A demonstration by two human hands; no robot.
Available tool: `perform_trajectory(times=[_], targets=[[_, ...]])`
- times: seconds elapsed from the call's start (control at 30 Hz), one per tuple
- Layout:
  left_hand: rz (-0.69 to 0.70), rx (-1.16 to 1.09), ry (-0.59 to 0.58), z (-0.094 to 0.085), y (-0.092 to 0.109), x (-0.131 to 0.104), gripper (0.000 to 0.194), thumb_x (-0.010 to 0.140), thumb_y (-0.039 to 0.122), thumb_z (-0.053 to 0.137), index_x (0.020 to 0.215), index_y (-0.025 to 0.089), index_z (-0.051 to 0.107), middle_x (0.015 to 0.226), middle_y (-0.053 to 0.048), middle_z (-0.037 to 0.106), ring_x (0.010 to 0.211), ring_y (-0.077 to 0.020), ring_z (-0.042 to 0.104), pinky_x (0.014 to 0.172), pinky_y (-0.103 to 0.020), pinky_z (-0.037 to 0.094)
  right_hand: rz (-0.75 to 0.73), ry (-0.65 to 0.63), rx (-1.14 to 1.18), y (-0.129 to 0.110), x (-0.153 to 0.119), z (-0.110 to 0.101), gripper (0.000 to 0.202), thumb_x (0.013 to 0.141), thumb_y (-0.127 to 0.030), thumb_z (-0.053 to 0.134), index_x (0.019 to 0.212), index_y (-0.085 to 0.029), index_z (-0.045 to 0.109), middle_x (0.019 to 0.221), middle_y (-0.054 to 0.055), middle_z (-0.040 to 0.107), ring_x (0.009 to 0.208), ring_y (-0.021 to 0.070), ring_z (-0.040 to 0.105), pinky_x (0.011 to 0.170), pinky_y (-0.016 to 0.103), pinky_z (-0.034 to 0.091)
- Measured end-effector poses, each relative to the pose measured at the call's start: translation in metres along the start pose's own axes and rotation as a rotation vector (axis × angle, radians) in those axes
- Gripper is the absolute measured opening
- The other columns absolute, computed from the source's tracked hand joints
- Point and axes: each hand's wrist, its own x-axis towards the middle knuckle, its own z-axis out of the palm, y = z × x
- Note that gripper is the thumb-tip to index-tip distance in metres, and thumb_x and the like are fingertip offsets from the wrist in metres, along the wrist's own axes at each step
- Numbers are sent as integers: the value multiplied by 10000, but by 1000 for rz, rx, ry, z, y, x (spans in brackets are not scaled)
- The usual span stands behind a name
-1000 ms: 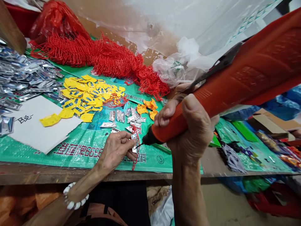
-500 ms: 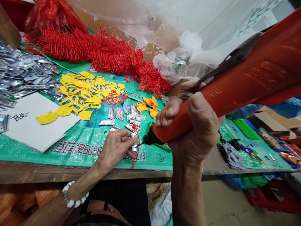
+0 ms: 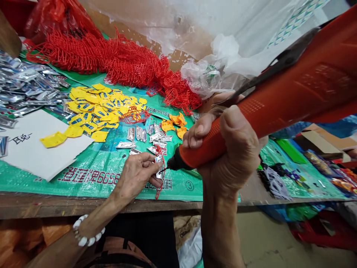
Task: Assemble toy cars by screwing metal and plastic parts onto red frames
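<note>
My right hand (image 3: 232, 145) is wrapped round an orange-red electric screwdriver (image 3: 279, 96). Its black nose and thin bit point down-left at a small silver plastic part (image 3: 158, 167). My left hand (image 3: 139, 169) pinches that silver part together with a thin red plastic frame (image 3: 157, 191), near the table's front edge. The bit's tip is at the silver part; whether it sits in a screw is too small to tell. Just beyond my left fingers lie several loose silver parts (image 3: 139, 133) and a few orange pieces (image 3: 177, 121).
A heap of yellow parts (image 3: 104, 104) lies left of centre, beside a white card (image 3: 47, 160). Silver parts (image 3: 30, 82) pile up at far left. Red frames (image 3: 119, 61) line the back, with clear plastic bags (image 3: 214, 70) right of them. Grey and black pieces (image 3: 276, 182) lie at right.
The screwdriver's tip has shifted slightly left and up, closer in on the silver part. Both hands keep their grip, and the view has drifted a little.
</note>
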Motion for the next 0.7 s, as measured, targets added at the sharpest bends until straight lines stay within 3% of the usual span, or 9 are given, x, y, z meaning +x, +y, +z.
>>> perform_trajectory(times=[0.33, 0.7], targets=[[-5, -4, 2, 0, 1, 1, 153, 760, 292, 666, 754, 166, 578, 473, 58, 606, 453, -196, 693, 428, -209, 507, -1, 6, 0, 0, 0, -2, 157, 794, -343, 684, 931, -282, 636, 597, -65, 539, 410, 84, 469, 409, 232, 474], [-4, 13, -5, 0, 0, 1, 160, 774, 307, 655, 787, 161, 590, 518, 22, 662, 476, -201, 701, 446, -220, 514, -3, 14, -59, 0, 0, -2, 169, 776, -385, 701, 904, -304, 627, 581, -56, 540, 400, 116, 470, 395, 280, 482]])
